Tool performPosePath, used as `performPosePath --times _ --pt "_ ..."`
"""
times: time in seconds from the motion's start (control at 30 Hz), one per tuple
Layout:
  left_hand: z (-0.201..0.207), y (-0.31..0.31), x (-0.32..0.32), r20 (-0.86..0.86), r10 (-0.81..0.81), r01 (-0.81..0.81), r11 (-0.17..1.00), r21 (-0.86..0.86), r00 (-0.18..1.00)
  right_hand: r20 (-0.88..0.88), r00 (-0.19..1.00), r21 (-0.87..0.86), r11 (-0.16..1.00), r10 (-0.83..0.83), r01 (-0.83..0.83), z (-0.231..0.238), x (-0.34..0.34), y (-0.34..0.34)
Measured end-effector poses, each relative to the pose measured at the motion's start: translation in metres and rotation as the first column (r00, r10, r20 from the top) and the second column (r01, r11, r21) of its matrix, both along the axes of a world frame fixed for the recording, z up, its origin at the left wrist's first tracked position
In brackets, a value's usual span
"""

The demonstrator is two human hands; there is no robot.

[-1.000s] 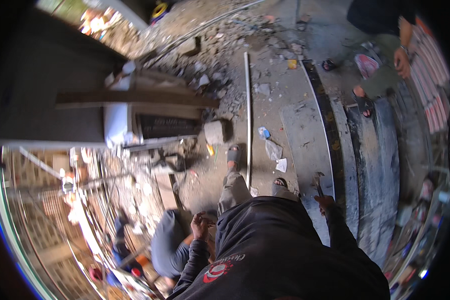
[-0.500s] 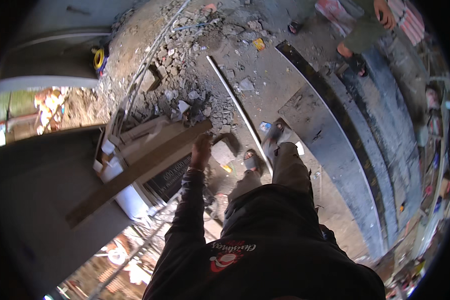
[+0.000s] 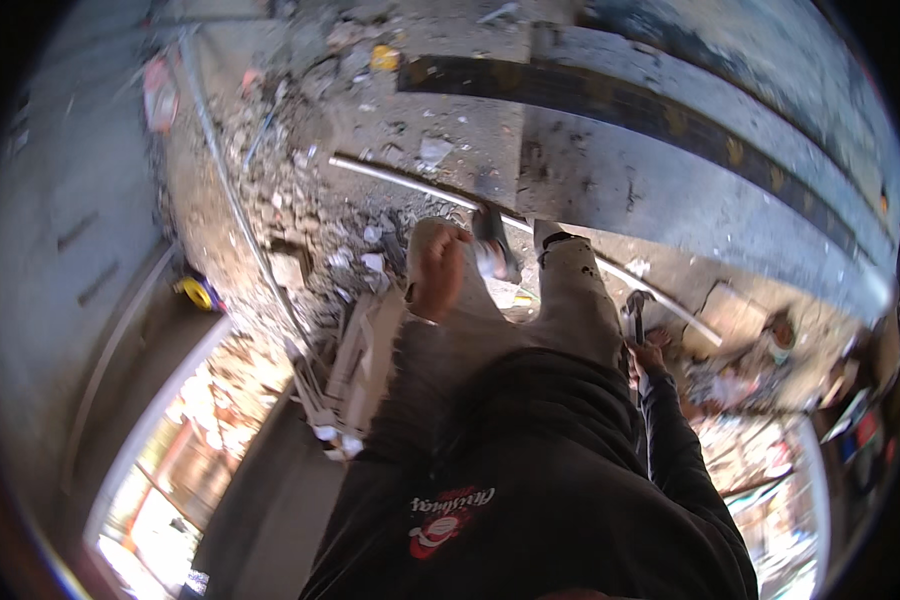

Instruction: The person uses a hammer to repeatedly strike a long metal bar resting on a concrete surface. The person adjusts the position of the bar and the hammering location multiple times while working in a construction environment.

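Note:
My left hand hangs in front of my left thigh, blurred by motion, its fingers loosely bent and apart; I see nothing in it. At my right side, my right hand is closed around the handle of a hammer, whose metal head points up and away from me. My legs stand apart in light, stained trousers. Just beyond my feet a long pale pipe lies on the ground.
Broken rubble covers the ground ahead left, crossed by a thin metal rail. Large curved-looking grey panels lie ahead right. Flat cartons stand by my left arm. A yellow-and-blue roll sits farther left.
My left hand has come away from the wooden plank, which is out of sight now. My view has turned right, and my right hand with the hammer has come into sight.

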State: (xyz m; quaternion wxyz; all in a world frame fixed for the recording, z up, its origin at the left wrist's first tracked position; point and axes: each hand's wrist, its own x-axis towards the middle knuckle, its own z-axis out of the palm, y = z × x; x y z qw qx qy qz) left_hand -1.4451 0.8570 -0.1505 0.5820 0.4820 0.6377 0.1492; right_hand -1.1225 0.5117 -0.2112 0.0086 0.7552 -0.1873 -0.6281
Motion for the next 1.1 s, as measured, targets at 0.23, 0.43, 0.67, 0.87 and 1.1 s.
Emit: performPosePath --times 0.23,0.43,0.67,0.87,1.1 --pt "-0.01 0.24 0.084 -0.278 -0.658 0.714 0.661 0.232 0.7 0.136 0.858 0.159 0.866 -0.496 0.475 0.011 -0.104 0.063" --pt "-0.141 0.341 0.153 -0.445 -0.885 0.978 0.049 0.201 0.136 0.382 0.639 0.205 0.736 -0.667 0.645 0.01 -0.267 0.103" --pt "-0.2 0.33 0.198 0.067 -0.995 0.949 -0.092 -0.3 -0.075 0.343 0.478 0.22 0.564 -0.809 0.796 0.011 -0.382 0.229" --pt "-0.196 0.335 0.195 0.147 -0.973 0.886 0.095 -0.454 0.18 0.157 0.737 0.281 0.745 -0.657 0.605 -0.034 -0.417 0.311" --pt "-0.188 0.321 0.193 0.118 -0.986 0.89 0.05 -0.453 0.116 -0.003 0.813 0.326 0.768 -0.583 0.552 -0.11 -0.478 0.349"
